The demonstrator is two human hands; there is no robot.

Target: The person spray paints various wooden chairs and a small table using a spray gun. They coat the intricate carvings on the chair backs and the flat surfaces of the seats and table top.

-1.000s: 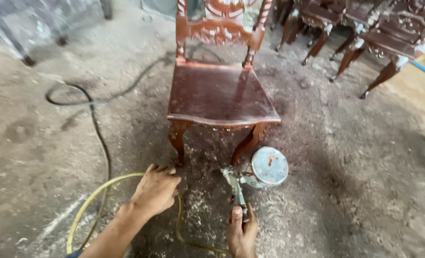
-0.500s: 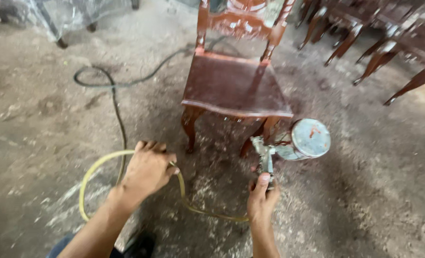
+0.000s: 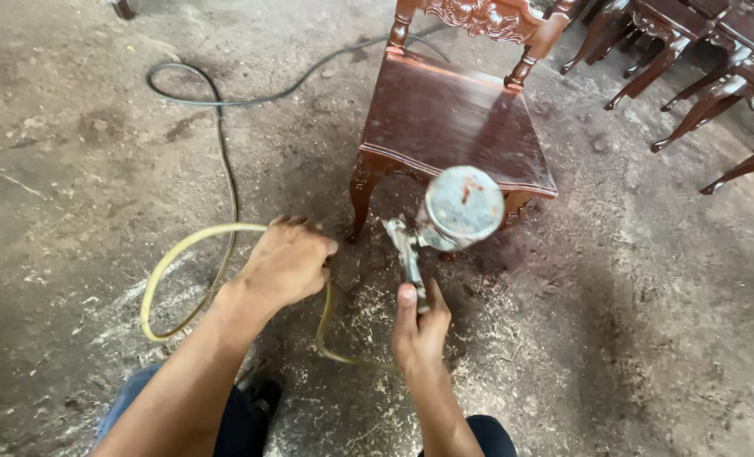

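on the dusty floor, the right hand still grips the spray gun tight, now closer to the chair, while the left hand stays closed around the yellow hose.

Furniture workshop | sawdust-strewn concrete floor | varnished carved chairs | spray gun

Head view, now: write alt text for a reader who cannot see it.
A person's right hand holds a spray gun with a round metal cup toward a dark red carved wooden chair, while the left hand grips a yellow hose looping over the dusty concrete floor. More chairs stand behind.
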